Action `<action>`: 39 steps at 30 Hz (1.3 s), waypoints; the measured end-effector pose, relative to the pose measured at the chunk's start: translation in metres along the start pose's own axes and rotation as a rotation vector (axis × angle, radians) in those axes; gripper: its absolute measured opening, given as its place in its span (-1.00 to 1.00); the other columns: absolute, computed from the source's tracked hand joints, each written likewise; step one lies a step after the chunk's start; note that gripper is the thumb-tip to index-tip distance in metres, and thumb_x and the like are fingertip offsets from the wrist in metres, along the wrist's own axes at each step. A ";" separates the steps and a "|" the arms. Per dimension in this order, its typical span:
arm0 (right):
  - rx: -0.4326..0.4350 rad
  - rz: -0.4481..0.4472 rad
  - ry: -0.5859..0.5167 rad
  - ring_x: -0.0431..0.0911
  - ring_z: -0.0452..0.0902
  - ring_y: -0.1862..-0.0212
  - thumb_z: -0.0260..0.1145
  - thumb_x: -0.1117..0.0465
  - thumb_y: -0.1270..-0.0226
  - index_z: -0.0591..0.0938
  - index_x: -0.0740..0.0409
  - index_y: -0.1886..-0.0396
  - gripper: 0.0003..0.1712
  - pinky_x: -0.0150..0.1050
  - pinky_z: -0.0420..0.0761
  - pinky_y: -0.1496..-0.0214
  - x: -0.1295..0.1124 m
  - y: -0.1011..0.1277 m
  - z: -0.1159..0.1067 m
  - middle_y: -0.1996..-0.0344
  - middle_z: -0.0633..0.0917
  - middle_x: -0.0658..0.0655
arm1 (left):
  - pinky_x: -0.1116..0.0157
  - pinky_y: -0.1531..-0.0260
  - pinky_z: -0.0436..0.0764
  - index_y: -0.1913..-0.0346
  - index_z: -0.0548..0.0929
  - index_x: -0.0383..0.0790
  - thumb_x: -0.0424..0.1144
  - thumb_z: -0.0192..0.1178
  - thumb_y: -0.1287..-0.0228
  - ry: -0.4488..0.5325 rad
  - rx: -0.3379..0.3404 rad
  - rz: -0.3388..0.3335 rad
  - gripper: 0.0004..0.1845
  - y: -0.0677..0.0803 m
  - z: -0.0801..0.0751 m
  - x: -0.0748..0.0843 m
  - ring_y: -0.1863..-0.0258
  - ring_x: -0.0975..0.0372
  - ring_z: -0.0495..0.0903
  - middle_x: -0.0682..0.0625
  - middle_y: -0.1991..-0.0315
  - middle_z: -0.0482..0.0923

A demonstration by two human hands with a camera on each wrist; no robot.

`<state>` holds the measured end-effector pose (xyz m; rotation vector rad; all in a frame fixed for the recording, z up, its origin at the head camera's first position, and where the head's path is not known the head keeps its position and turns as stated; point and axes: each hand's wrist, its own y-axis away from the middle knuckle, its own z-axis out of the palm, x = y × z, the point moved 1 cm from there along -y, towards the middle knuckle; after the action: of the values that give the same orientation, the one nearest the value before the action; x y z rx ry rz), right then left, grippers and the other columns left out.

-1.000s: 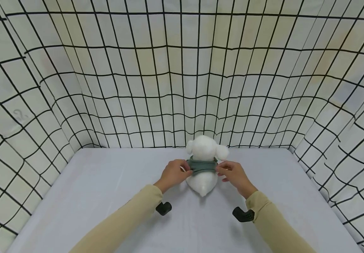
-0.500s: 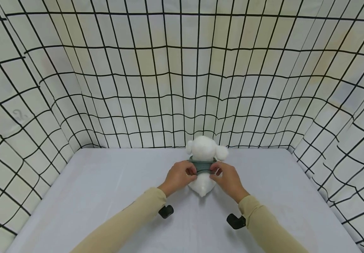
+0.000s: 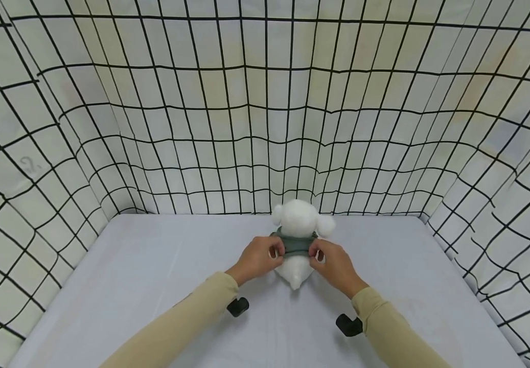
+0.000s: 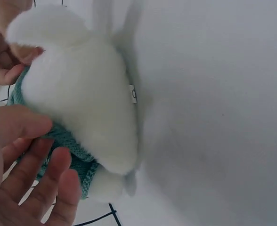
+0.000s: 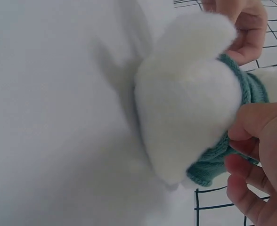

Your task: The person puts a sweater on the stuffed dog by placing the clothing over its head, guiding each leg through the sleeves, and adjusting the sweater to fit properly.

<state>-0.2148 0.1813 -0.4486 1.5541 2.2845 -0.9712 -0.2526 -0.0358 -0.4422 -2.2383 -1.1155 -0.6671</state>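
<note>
A white plush toy (image 3: 298,217) with round ears and a short tail sits on the table, its back towards me. It wears a green knitted sweater (image 3: 297,246). My left hand (image 3: 256,259) pinches the sweater's lower edge on the left between thumb and index finger; its other fingers are loosely bent in the left wrist view. Opposite, my right hand (image 3: 336,265) pinches the same hem on the right, thumb and index finger on the knit (image 5: 216,151). The toy's white lower body (image 4: 82,99) shows below the sweater, with a small tag (image 4: 133,93). Its front is hidden.
A white-covered table (image 3: 177,306) lies beneath the toy. White walls with a black grid (image 3: 265,128) rise behind and at both sides. Black camera parts (image 3: 349,325) stick out below both wrists.
Both hands have shifted from the sweater's sides inward to its lower hem. The right hand moved left and slightly down. The toy has stayed in nearly the same place.
</note>
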 end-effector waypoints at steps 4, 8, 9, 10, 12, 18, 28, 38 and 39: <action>-0.015 -0.031 0.067 -0.20 0.50 0.38 0.36 0.40 -0.10 0.59 -0.02 0.36 -0.77 -0.40 0.47 0.35 0.004 0.007 0.002 0.41 0.62 -0.13 | 0.45 0.44 0.48 0.40 0.63 -0.14 -0.43 0.34 -0.07 0.020 -0.072 -0.004 -0.87 0.001 0.000 -0.001 0.44 0.29 0.51 0.06 0.42 0.62; -0.011 -0.056 0.081 -0.22 0.51 0.37 0.39 0.40 -0.12 0.63 -0.03 0.36 -0.78 -0.40 0.49 0.34 0.005 0.011 0.005 0.40 0.65 -0.13 | 0.44 0.44 0.49 0.40 0.68 -0.16 -0.42 0.35 -0.07 0.014 -0.130 -0.027 -0.91 0.001 0.000 -0.005 0.44 0.29 0.51 0.05 0.41 0.65; -0.010 -0.059 0.081 -0.23 0.52 0.37 0.40 0.39 -0.12 0.63 -0.03 0.36 -0.79 -0.40 0.50 0.34 0.006 0.011 0.005 0.40 0.66 -0.13 | 0.44 0.44 0.50 0.41 0.69 -0.16 -0.40 0.37 -0.07 0.015 -0.141 -0.037 -0.92 0.001 0.000 -0.006 0.45 0.29 0.51 0.06 0.41 0.65; -0.008 -0.064 0.080 -0.24 0.53 0.37 0.41 0.38 -0.11 0.64 -0.02 0.37 -0.79 -0.40 0.52 0.33 0.006 0.012 0.005 0.40 0.67 -0.13 | 0.43 0.45 0.50 0.41 0.70 -0.15 -0.39 0.38 -0.07 0.019 -0.150 -0.047 -0.92 0.001 0.001 -0.007 0.45 0.30 0.52 0.07 0.41 0.66; -0.007 -0.063 0.080 -0.26 0.54 0.37 0.43 0.37 -0.10 0.65 -0.02 0.40 -0.80 -0.40 0.54 0.32 0.005 0.013 0.006 0.41 0.68 -0.13 | 0.42 0.45 0.52 0.43 0.72 -0.13 -0.37 0.41 -0.05 0.029 -0.158 -0.070 -0.92 0.001 0.001 -0.010 0.45 0.31 0.52 0.09 0.41 0.67; -0.078 -0.022 0.073 -0.25 0.54 0.36 0.46 0.37 -0.06 0.67 -0.02 0.41 -0.80 -0.40 0.54 0.32 0.006 0.018 0.009 0.43 0.68 -0.15 | 0.40 0.45 0.51 0.51 0.72 -0.10 -0.38 0.46 0.02 0.015 -0.173 -0.113 -0.87 0.001 0.002 -0.015 0.43 0.33 0.51 0.17 0.49 0.68; -0.220 -0.032 0.101 -0.29 0.44 0.44 0.43 0.36 -0.07 0.64 -0.05 0.50 -0.80 -0.45 0.44 0.42 0.012 0.021 0.014 0.53 0.62 -0.18 | 0.36 0.43 0.52 0.54 0.71 -0.06 -0.40 0.40 0.00 -0.144 -0.263 -0.057 -0.85 0.002 0.005 -0.014 0.44 0.33 0.51 0.15 0.48 0.64; -0.271 -0.012 0.071 -0.28 0.46 0.44 0.40 0.37 -0.07 0.64 -0.02 0.50 -0.82 -0.44 0.45 0.42 0.011 0.022 0.015 0.51 0.63 -0.15 | 0.37 0.45 0.51 0.50 0.71 -0.12 -0.42 0.36 0.01 -0.115 -0.276 -0.046 -0.89 0.005 0.008 -0.015 0.46 0.31 0.49 0.10 0.44 0.65; -0.268 -0.006 0.065 -0.27 0.47 0.43 0.40 0.37 -0.09 0.64 0.00 0.49 -0.83 -0.44 0.47 0.40 0.010 0.020 0.013 0.50 0.64 -0.14 | 0.37 0.44 0.51 0.48 0.70 -0.12 -0.42 0.36 -0.02 -0.103 -0.262 -0.041 -0.89 0.005 0.007 -0.015 0.45 0.31 0.50 0.09 0.43 0.65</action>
<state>-0.2033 0.1851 -0.4722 1.4844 2.3486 -0.5929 -0.2552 -0.0419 -0.4586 -2.5015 -1.1846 -0.7602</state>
